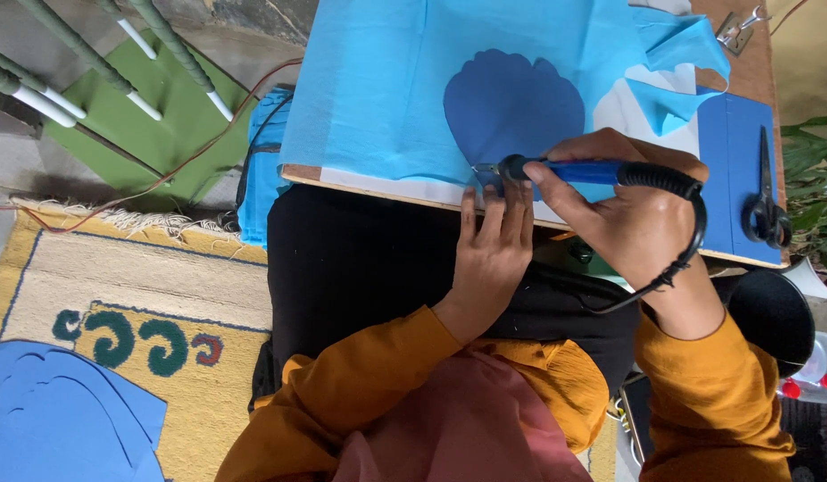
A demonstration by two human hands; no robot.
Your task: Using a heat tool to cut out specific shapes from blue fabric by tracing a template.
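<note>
My right hand [629,202] grips a blue-handled heated cutting pen [574,170] with a black cord, its metal tip touching the near edge of a dark blue scalloped template [511,103] under light blue fabric [386,80]. My left hand [494,241] lies flat with fingers pressing the fabric at the board's [369,183] near edge, just below the pen tip. The board rests over my lap, which is covered in black cloth.
Black scissors [766,201] lie on a blue sheet [739,170] at the board's right. Cut blue foam shapes [61,415] sit on a patterned rug [137,295] at the lower left. A green frame [154,116] stands at the upper left. A plastic bottle [815,375] is at right.
</note>
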